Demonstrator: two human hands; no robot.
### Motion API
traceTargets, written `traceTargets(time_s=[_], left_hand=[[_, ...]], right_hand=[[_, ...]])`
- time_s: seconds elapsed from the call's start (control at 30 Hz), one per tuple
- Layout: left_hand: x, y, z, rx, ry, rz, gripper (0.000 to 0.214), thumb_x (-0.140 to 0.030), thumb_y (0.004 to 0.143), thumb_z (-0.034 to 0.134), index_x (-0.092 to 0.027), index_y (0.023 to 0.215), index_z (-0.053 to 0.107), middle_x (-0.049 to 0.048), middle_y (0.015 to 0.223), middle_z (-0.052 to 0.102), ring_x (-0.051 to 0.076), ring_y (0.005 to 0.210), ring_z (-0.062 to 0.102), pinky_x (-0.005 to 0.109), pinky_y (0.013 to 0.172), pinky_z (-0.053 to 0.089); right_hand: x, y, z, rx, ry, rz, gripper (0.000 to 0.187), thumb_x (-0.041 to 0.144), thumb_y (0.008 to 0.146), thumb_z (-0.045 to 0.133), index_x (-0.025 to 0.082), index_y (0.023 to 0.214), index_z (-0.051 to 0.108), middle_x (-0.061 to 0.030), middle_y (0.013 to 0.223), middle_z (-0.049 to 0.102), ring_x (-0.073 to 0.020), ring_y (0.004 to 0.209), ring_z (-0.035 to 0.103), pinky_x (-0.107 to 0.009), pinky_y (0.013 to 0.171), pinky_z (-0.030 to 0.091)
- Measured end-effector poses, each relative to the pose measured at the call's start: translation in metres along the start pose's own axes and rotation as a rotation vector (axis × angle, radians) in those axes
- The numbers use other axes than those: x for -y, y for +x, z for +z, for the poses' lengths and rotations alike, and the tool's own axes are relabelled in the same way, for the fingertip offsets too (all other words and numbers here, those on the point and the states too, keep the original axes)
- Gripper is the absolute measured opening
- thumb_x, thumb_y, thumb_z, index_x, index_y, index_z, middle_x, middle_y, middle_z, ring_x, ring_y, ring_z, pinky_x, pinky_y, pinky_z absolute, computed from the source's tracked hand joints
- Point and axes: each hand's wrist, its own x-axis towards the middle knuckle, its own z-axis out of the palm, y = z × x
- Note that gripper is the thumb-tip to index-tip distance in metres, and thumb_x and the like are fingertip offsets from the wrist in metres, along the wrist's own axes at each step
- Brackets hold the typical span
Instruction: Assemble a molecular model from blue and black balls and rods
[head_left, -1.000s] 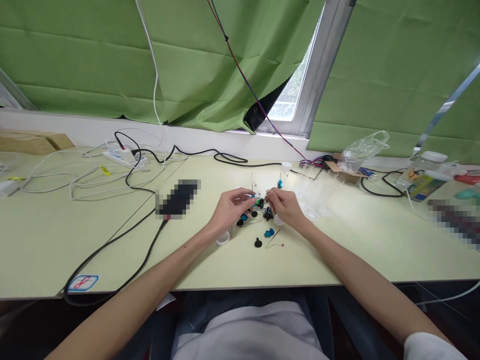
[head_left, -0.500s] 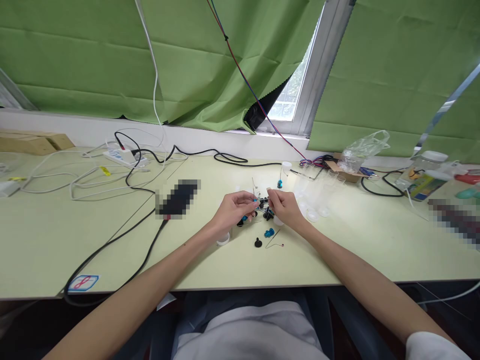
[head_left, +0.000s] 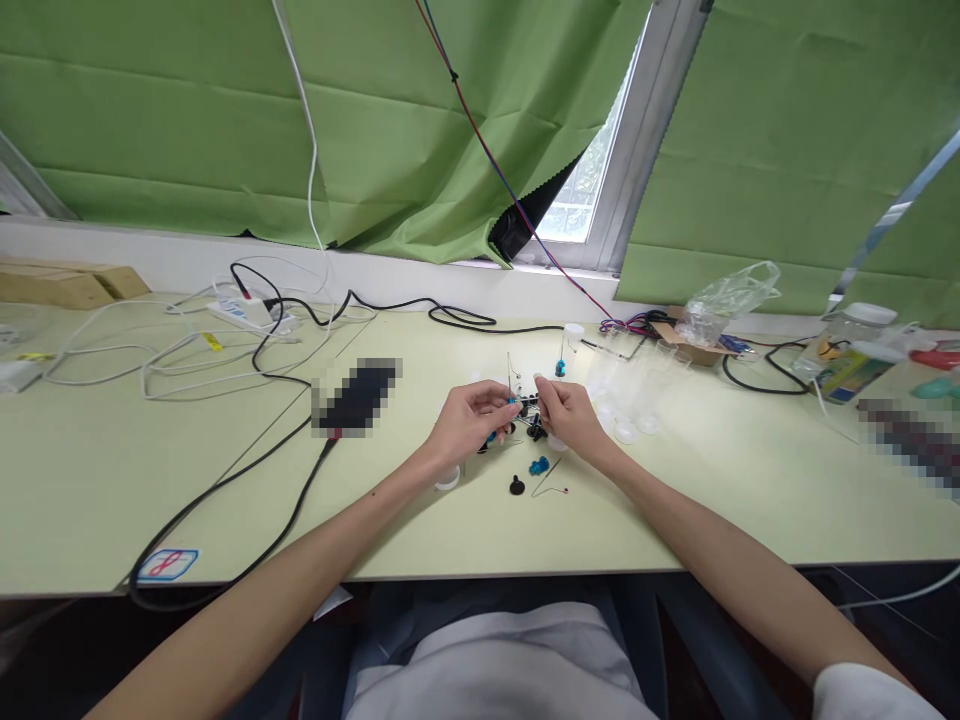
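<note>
The left hand (head_left: 472, 420) pinches a small blue piece (head_left: 512, 400) at its fingertips, a thin wire (head_left: 510, 372) rising upright from it; the right hand (head_left: 568, 412) is curled close by with thumb and finger together, though I cannot tell whether that grip has anything in it; between them sits a cluster of dark parts (head_left: 535, 428). Going left to right, the black cable (head_left: 217, 487) loops past the table's front edge, and the left forearm, lying just beside it, could snag it and drag the dark device (head_left: 356, 395); a white ring cap (head_left: 448, 480), partly behind the left wrist, could be nudged by a lowered arm; a slack pinch could let the blue piece turn, tipping its wire, or drop it into the cluster; the black disc piece (head_left: 517, 486) might roll if brushed; the clear cups (head_left: 622, 428) beyond the right hand might be knocked by an outward sweep. As for room, there is some between the device and the left hand; the front edge (head_left: 525, 576) lies well apart from the small parts; the widest space for moving seems to be right of the right forearm, short of the bottles (head_left: 855, 355).
</note>
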Motion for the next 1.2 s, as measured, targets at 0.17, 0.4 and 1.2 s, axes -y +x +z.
traceTargets(time_s=[0.17,0.4,1.2], left_hand=[[-0.0003,-0.0003,0.0006,-0.007,0.024,0.022,0.034,-0.044,0.071,0.079,-0.016,0.084,0.065,0.0000,0.066,0.061,0.011,0.051,0.053,0.026,0.052,0.047],[0.0019,0.0001,0.0010,-0.015,0.041,0.035,0.031,-0.041,0.072,0.079,-0.016,0.084,0.065,0.0001,0.067,0.060,0.011,0.051,0.053,0.026,0.052,0.047],[-0.0012,-0.0015,0.0044,-0.059,0.086,0.044,0.029,-0.040,0.073,0.076,-0.016,0.086,0.066,0.0007,0.067,0.060,0.011,0.054,0.053,0.025,0.051,0.049]], right_hand=[[0.0005,0.0001,0.0008,0.013,0.060,0.032,0.056,0.058,0.094,0.049,0.020,0.053,0.039,0.0056,0.044,0.034,-0.0079,0.036,0.037,-0.024,0.040,0.029],[0.0031,0.0007,0.0019,0.016,0.096,0.068,0.058,0.060,0.092,0.051,0.021,0.052,0.037,0.0060,0.042,0.032,-0.0076,0.036,0.035,-0.024,0.039,0.026],[0.0040,0.0004,0.0014,0.041,0.106,0.081,0.059,0.061,0.092,0.050,0.022,0.052,0.033,0.0064,0.038,0.033,-0.0076,0.034,0.033,-0.025,0.039,0.024]])
